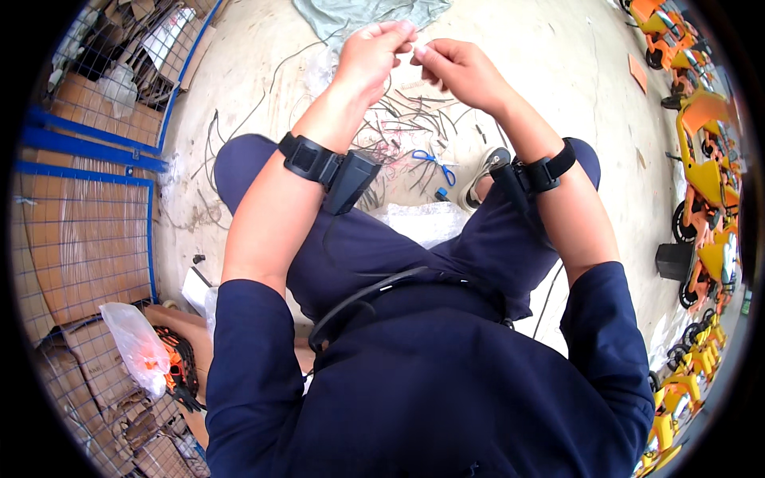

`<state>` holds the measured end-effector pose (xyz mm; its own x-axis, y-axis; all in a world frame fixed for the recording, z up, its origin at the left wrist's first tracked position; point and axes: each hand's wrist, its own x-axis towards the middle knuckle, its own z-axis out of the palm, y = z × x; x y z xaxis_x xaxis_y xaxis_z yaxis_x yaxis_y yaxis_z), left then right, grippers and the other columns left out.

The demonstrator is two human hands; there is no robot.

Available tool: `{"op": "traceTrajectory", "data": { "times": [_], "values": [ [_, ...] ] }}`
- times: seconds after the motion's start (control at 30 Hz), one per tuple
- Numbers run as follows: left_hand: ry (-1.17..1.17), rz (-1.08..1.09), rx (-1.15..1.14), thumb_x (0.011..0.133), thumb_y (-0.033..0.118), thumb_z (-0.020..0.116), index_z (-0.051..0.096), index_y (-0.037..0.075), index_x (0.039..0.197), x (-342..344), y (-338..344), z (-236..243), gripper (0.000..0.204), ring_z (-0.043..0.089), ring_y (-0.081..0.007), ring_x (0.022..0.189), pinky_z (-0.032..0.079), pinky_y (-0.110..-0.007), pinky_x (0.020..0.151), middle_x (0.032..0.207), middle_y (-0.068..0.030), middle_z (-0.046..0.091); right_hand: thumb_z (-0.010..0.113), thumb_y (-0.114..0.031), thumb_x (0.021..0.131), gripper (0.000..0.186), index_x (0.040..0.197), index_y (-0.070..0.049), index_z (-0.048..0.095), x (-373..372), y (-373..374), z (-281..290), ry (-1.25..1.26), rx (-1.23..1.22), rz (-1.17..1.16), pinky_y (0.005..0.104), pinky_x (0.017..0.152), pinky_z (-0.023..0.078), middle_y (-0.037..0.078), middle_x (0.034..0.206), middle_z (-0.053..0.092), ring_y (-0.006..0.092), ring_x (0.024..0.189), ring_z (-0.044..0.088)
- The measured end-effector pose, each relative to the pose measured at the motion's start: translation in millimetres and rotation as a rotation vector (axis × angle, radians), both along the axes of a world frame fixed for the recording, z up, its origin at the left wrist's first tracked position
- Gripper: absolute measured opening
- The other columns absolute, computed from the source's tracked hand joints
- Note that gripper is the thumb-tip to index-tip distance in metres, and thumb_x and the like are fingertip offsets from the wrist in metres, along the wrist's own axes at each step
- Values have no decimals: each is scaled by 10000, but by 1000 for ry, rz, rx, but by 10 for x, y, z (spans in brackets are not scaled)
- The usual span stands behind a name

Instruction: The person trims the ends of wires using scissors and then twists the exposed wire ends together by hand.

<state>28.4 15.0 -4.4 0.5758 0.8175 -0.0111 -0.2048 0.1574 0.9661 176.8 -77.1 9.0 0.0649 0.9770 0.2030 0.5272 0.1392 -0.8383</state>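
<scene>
Head view: left hand [373, 49] and right hand [460, 70] are raised together in front, fingertips pinched on a small white piece [417, 48] between them; too small to identify. Both wrists carry black strapped devices. Below the hands, on the concrete floor [542, 56]: scattered dark wires [406, 119] and blue-handled scissors [436, 162]. Orange-yellow toy motorbikes [705, 175] line the right edge.

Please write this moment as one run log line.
left hand: pinching small white piece | right hand: pinching same piece | scissors: on floor
</scene>
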Motion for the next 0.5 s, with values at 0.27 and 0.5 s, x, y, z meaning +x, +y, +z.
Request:
{"op": "traceTrajectory", "data": {
  "times": [0.27,0.5],
  "values": [
    [53,40,182,936,262,604,644,32,1093,-259,747,-50,281,585,-78,834,442,-218,745,948,-32,680,589,-354,907,377,1025,0,647,901,672,-1319,21,-496,-287,291,703,509,62,834,653,145,769,607],
    [111,-76,190,979,246,514,596,-3,1168,-808,1126,-260,323,574,-168,969,422,-311,904,1062,-81,633,667,-350,789,499,1118,21,617,1323,53,-3705,-409,-1120,-248,386,784,528,208,1029,656,298,897,660]
  ]
}}
